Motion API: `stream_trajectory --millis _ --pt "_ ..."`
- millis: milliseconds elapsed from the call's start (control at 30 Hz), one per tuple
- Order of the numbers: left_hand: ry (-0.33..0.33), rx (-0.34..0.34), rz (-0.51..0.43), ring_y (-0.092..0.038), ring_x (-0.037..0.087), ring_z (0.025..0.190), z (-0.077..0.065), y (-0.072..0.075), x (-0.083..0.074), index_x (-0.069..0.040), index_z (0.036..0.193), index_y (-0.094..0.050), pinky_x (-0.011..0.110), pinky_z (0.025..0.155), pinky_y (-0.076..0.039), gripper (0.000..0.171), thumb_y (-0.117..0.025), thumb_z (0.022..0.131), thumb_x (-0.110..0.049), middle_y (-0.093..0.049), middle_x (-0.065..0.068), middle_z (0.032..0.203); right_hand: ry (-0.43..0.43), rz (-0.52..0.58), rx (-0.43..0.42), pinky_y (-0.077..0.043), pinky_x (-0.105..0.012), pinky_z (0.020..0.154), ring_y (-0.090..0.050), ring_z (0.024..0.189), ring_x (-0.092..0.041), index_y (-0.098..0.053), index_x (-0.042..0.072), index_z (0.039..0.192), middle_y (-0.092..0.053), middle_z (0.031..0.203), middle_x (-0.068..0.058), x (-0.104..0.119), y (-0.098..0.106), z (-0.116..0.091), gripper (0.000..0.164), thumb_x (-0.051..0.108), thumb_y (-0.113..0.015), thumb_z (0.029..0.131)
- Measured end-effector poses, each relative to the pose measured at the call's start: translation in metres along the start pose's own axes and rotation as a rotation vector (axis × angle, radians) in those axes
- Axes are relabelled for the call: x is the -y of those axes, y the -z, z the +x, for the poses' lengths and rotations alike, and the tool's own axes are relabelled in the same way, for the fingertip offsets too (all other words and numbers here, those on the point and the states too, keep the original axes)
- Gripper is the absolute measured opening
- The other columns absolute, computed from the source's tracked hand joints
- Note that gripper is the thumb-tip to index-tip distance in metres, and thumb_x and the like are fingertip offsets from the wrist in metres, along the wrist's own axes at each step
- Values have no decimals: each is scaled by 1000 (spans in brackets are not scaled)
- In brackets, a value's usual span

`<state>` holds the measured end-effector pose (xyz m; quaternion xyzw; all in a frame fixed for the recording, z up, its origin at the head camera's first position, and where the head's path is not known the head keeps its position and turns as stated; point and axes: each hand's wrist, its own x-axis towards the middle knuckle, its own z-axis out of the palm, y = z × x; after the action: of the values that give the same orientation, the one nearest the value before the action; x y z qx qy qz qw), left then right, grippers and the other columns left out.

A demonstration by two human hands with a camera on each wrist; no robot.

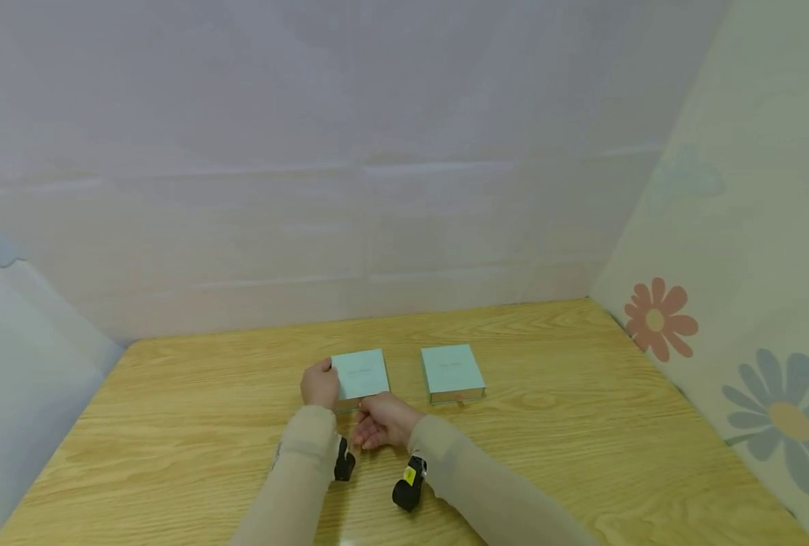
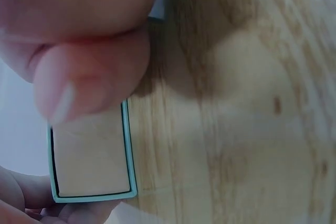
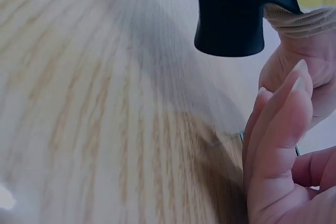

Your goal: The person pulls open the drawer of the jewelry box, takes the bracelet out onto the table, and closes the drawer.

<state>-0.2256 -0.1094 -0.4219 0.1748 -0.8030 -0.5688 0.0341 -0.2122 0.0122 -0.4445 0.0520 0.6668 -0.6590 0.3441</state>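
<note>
A flat pale-teal box (image 1: 361, 371) lies on the wooden table, its lid down and faint lettering on top. My left hand (image 1: 320, 385) grips its left side; in the left wrist view, that hand's thumb (image 2: 86, 82) lies over the box's pinkish front panel (image 2: 92, 161), framed by teal edges. At the front right corner, my right hand (image 1: 387, 419) holds the box edge, its other fingers bent in front. In the right wrist view these fingers (image 3: 281, 135) cover most of the box, so the exact contact is hidden.
To the right stands a second, matching teal box (image 1: 453, 370), apart from the first. Black wrist cameras (image 1: 409, 483) are strapped to both wrists. The wooden table (image 1: 192, 425) meets a pale wall covering at the back, with a flower-printed sheet (image 1: 738, 303) on the right.
</note>
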Motion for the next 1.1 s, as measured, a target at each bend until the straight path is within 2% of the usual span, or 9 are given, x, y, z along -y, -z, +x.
stream_trajectory --millis 467,767,1100 --pt "24 -52 -9 -37 43 133 4 -3 4 10 136 -49 50 108 -34 39 -41 100 0 -46 27 140 -41 74 19 -44 -17 40 -50 42 -6 -48 9 72 -57 56 -4 -3 -1 -2 29 6 -36 98" --pt "31 -67 -17 -38 43 133 4 -4 2 10 135 -50 49 108 -34 38 -43 99 0 -46 27 139 -34 64 19 -45 -17 40 -50 42 -6 -49 9 72 -58 57 -5 -5 0 -3 31 9 -37 101" --pt "63 -53 -77 -34 42 135 6 -5 3 9 138 -47 49 110 -31 40 -41 100 0 -43 27 142 -11 20 17 -40 -17 38 -47 41 -5 -47 9 73 -58 56 -5 -6 0 -3 30 8 -36 100"
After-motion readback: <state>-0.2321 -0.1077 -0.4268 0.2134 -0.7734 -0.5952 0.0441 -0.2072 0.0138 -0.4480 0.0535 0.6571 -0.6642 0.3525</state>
